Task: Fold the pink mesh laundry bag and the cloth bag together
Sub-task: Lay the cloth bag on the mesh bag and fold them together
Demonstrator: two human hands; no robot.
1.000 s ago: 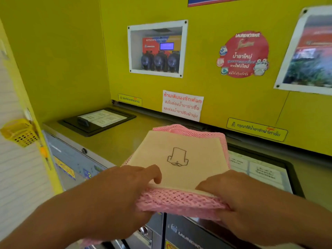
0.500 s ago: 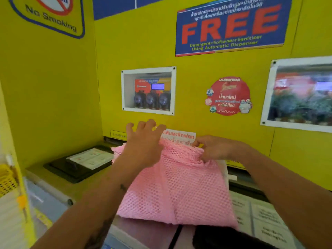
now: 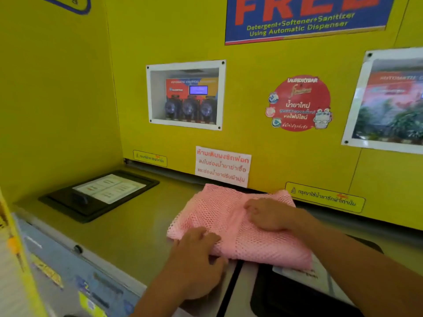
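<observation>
Pink mesh laundry bag (image 3: 231, 223) folded into a thick pad, lying flat on the metal top of the washing machine (image 3: 128, 223), far edge close to the yellow back wall (image 3: 263, 143). Cloth bag not visible; cannot tell whether inside the fold.

Left hand (image 3: 196, 259): fingers close together, curled over the near left edge of the mesh, thumb apparently at the near side of the pad; whether tucked underneath, cannot tell. Right hand (image 3: 267, 215): fingers loosely together, palm down, pressing flat on the far right part of the pad, fingertips pointing left toward a raised crease.

Outward from the pad: near right corner overhanging a black-framed lid with a white label (image 3: 297, 274). Left and farther back, second black lid with instruction card (image 3: 100, 193). On the wall, white paper notice in red script (image 3: 222, 167) just behind the bag, recessed dispenser window (image 3: 185, 94) above, round red sticker (image 3: 299, 102) to the right, blue FREE banner (image 3: 306, 17) at top.
</observation>
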